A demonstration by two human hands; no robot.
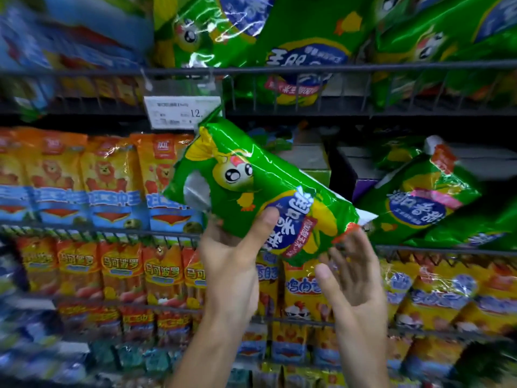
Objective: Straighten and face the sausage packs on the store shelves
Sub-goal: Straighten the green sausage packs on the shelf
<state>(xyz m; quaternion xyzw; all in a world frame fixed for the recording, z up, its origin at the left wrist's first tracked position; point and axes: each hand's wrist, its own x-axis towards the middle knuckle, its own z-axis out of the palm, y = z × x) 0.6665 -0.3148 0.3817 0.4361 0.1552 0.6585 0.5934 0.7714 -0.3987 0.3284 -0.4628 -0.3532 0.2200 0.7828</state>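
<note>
Tilted green pack [251, 189] gripped left hand [229, 264], right hand [352, 278] beneath

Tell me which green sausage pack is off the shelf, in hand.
The tilted green pack at centre, gripped by the left hand; the other green packs lie on shelves.

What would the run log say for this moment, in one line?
left hand: holds green sausage pack, tilted | right hand: open, fingertips at pack's lower end | shelf gap behind

Tilted green sausage pack [251, 189] in left hand [232, 259] (right hand [352, 273] just beside)
</note>
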